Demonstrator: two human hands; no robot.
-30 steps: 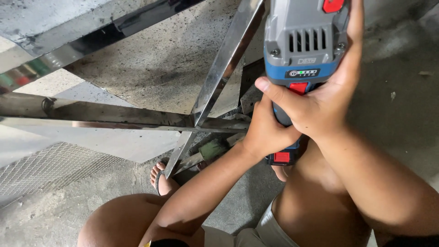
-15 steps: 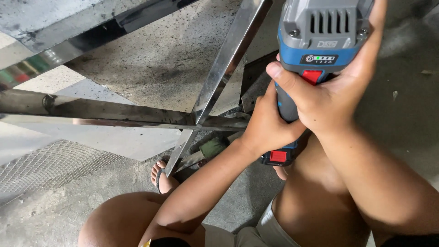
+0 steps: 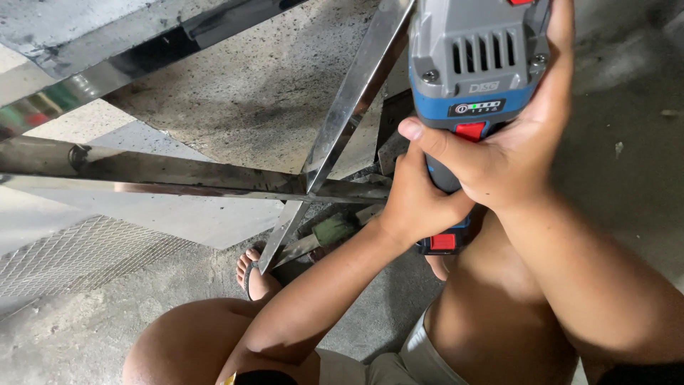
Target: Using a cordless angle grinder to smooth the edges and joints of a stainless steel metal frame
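Both hands [image 3: 499, 160] gripping grinder [image 3: 474, 64], upper right of frame; holding it steady, square against steel bar [image 3: 349, 107].

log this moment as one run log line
left hand: grips power tool handle low | right hand: wraps tool body, thumb by red switch | nearby: crossed metal bars, mesh sheet, concrete floor

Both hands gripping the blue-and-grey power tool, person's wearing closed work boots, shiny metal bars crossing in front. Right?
Not the boots. The head view shows a bare foot in an open sandal on the concrete floor. The rest holds: left hand and right hand both grip the blue-and-grey power tool, with shiny metal bars crossing in front.
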